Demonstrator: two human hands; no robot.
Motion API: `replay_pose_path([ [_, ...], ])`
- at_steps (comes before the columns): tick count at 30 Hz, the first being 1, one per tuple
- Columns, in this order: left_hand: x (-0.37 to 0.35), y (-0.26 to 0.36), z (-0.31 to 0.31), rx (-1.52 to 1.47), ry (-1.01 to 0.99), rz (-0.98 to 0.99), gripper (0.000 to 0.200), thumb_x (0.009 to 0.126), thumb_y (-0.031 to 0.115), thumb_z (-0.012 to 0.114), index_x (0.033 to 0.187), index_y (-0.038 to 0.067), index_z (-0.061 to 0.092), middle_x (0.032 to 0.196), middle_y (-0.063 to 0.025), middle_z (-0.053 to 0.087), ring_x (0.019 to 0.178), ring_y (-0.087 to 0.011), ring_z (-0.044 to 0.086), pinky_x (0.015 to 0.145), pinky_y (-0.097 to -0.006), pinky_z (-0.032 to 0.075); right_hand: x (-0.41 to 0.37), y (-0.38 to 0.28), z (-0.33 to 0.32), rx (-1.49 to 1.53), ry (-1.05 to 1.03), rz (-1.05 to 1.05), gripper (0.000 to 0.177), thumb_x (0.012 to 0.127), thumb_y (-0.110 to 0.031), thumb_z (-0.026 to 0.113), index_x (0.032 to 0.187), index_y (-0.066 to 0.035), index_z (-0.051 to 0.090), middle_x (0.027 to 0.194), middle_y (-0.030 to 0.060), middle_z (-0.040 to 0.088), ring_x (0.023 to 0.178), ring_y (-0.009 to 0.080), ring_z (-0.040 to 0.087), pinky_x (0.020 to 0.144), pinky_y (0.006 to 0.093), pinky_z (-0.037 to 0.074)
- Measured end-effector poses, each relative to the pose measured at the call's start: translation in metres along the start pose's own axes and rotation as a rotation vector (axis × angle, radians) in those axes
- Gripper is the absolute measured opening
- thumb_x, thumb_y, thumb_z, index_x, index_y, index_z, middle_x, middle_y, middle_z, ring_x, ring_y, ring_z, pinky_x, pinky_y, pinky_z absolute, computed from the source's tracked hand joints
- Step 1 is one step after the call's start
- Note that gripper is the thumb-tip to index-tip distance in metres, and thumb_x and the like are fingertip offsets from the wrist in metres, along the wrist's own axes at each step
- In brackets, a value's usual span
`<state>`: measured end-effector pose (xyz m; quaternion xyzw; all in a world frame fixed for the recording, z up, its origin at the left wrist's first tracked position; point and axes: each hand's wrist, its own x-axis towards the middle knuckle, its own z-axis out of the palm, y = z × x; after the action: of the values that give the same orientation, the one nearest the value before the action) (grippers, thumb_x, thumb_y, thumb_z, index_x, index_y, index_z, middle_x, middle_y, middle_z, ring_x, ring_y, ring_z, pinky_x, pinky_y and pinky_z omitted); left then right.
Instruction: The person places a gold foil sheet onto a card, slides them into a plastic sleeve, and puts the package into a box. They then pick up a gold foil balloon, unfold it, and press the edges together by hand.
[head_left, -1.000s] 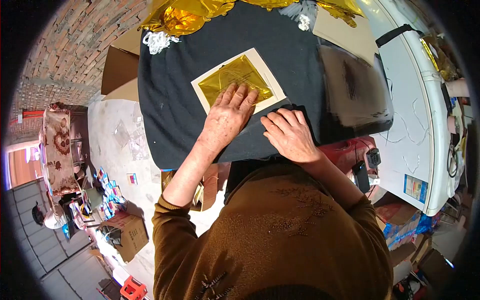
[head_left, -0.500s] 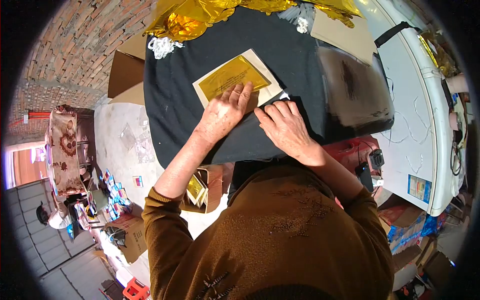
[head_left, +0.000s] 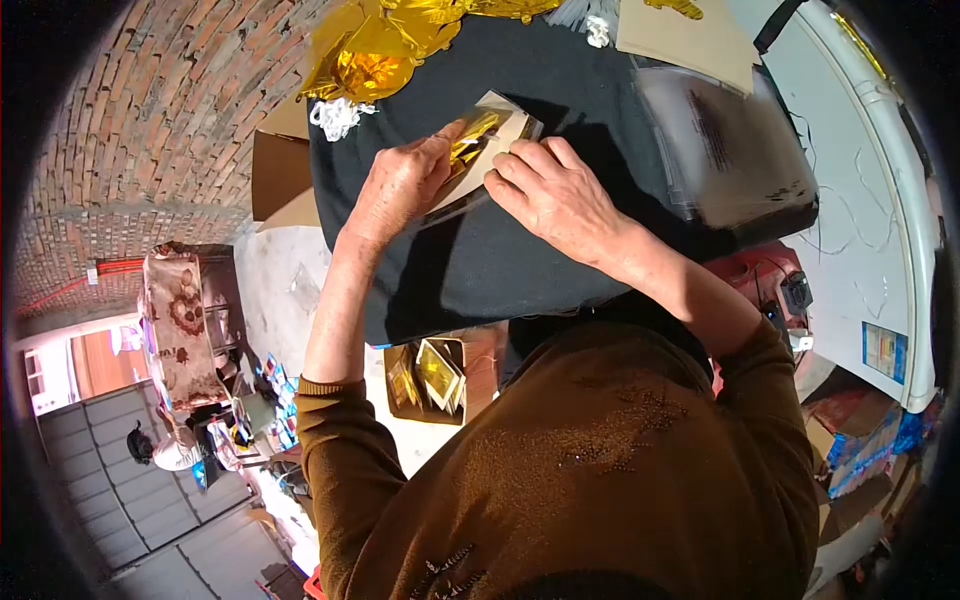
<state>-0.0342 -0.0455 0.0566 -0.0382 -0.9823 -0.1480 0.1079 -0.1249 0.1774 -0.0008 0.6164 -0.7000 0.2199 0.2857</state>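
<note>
A cream card with a gold foil sheet on it is in a clear plastic sleeve, lifted and tilted above the black cloth. My left hand grips its left edge, fingers curled over the gold foil. My right hand is bent round the right side of the card, the fingertips pressed on the sleeve near its edge. The undersides of both hands' fingers are hidden.
Crumpled gold foil and white string lie at the table's far left. A stack of clear sleeves is at the right, below a cardboard sheet. An open box with gold-faced cards stands below the table's near edge.
The card has come up off the cloth and tilted. My left hand moved left from its face to its edge, and my right hand moved up onto its right side.
</note>
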Motion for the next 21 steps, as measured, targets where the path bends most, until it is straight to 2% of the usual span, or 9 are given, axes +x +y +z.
replay_pose_path([
  [1, 0.002, -0.001, -0.003, -0.002, -0.02, 0.0, 0.043, 0.098, 0.007, 0.064, 0.141, 0.01, 0.062, 0.105, -0.0239, 0.073, 0.088, -0.0376, 0.075, 0.074, -0.0417, 0.06, 0.001, 0.0, 0.0, 0.007, 0.002, -0.002, 0.023, 0.089, -0.019, 0.065, 0.107, -0.005, 0.07, 0.114, 0.004, 0.061, 0.116, 0.0214, 0.053, 0.094, 0.0372, 0.044],
  [4, 0.006, 0.006, -0.011, 0.007, -0.045, -0.073, 0.041, 0.094, 0.005, 0.066, 0.134, 0.007, 0.066, 0.115, -0.0223, 0.071, 0.096, -0.0412, 0.071, 0.082, -0.0427, 0.061, 0.003, 0.0, 0.002, 0.015, 0.015, 0.007, 0.022, 0.089, -0.018, 0.066, 0.107, -0.006, 0.07, 0.114, 0.004, 0.062, 0.117, 0.0215, 0.053, 0.093, 0.0376, 0.044],
  [13, 0.007, 0.005, -0.011, -0.014, -0.084, -0.128, 0.041, 0.094, 0.01, 0.069, 0.134, 0.008, 0.066, 0.112, -0.0222, 0.072, 0.094, -0.0393, 0.073, 0.081, -0.0418, 0.061, 0.002, 0.0, 0.019, 0.029, 0.063, 0.034, 0.02, 0.088, -0.02, 0.066, 0.104, -0.007, 0.069, 0.113, 0.0031, 0.063, 0.117, 0.0208, 0.053, 0.092, 0.038, 0.044],
  [16, 0.003, -0.004, -0.005, -0.089, -0.09, -0.095, 0.042, 0.096, 0.011, 0.068, 0.138, 0.008, 0.064, 0.103, -0.0224, 0.074, 0.089, -0.0334, 0.077, 0.077, -0.0381, 0.06, 0.005, 0.002, 0.023, 0.033, 0.084, 0.034, 0.018, 0.088, -0.019, 0.067, 0.102, -0.008, 0.069, 0.11, 0.002, 0.063, 0.114, 0.0199, 0.055, 0.09, 0.0373, 0.044],
  [19, 0.0, -0.001, -0.005, -0.092, -0.118, 0.022, 0.045, 0.093, 0.014, 0.073, 0.136, 0.003, 0.064, 0.109, -0.0239, 0.074, 0.093, -0.036, 0.075, 0.082, -0.0386, 0.06, 0.006, 0.005, 0.026, 0.045, 0.094, 0.031, 0.016, 0.087, -0.018, 0.067, 0.1, -0.008, 0.069, 0.105, 0.0005, 0.064, 0.111, 0.0189, 0.056, 0.087, 0.0367, 0.045],
  [20, -0.001, 0.002, -0.006, -0.093, -0.157, 0.002, 0.05, 0.089, 0.02, 0.073, 0.136, 0.003, 0.064, 0.107, -0.0243, 0.074, 0.093, -0.0406, 0.073, 0.085, -0.0426, 0.06, 0.007, 0.005, 0.028, 0.05, 0.096, 0.03, 0.015, 0.087, -0.018, 0.067, 0.099, -0.008, 0.069, 0.104, 0.0, 0.064, 0.109, 0.0185, 0.057, 0.086, 0.0366, 0.045],
  [21, -0.003, 0.002, -0.005, -0.052, -0.153, 0.011, 0.052, 0.089, 0.02, 0.073, 0.136, 0.002, 0.062, 0.107, -0.0241, 0.074, 0.095, -0.0409, 0.073, 0.086, -0.0432, 0.06, 0.007, 0.005, 0.028, 0.044, 0.097, 0.03, 0.014, 0.087, -0.017, 0.068, 0.098, -0.008, 0.069, 0.102, -0.0001, 0.064, 0.108, 0.0184, 0.057, 0.086, 0.0365, 0.045],
])
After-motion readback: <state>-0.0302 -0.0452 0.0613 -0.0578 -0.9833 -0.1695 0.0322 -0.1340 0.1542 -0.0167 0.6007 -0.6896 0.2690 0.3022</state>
